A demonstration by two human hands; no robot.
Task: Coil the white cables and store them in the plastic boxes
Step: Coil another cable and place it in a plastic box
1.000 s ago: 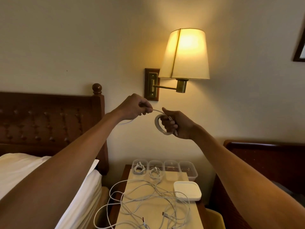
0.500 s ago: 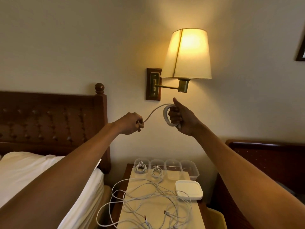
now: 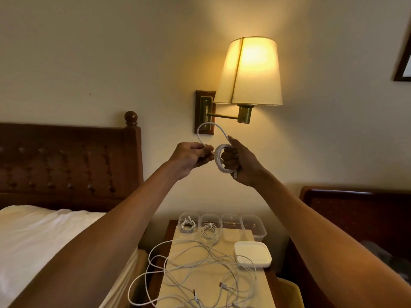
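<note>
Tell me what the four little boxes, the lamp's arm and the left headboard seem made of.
Boxes: clear plastic, probably; coiled cables show through their walls. Lamp arm: brass-like metal, dull golden sheen. Headboard: dark polished wood frame; its tufted panel looks like leather or vinyl.

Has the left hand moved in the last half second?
Yes. The left hand has shifted right and slightly up, closer to the lamp's wall plate and the right hand.
</note>
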